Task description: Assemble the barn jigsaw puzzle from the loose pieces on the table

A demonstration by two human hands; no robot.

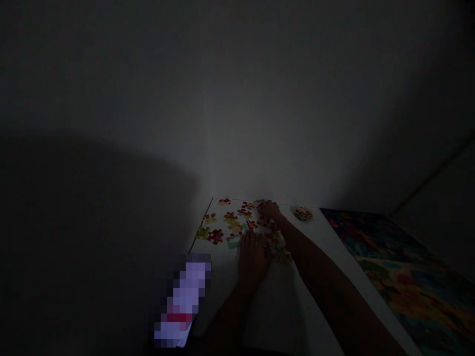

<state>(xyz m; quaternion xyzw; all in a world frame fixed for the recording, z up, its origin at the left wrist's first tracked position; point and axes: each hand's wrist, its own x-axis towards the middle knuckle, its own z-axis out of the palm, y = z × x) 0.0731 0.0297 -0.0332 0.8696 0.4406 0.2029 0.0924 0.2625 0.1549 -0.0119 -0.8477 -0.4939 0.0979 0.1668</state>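
Loose jigsaw puzzle pieces [230, 216] in red, green and yellow lie spread over the far left of a white tabletop [222, 264]. My left hand [254, 254] rests palm down at their near side, its fingers stretched forward and touching pieces. Farther off, close to the wall, my right hand [269, 210] has its fingers bent together on a reddish puzzle piece, mostly hidden by the fingers. Under and beside my right forearm lies a patch of pieces [280, 253] in dim light. Whether these are joined I cannot tell.
A small heap of puzzle pieces [303, 213] sits to the right of my right arm. Colourful picture sheets [393, 282] cover the table's right side. A lit phone [183, 301], blurred out, is at the left edge. Pale walls [260, 123] meet behind the table.
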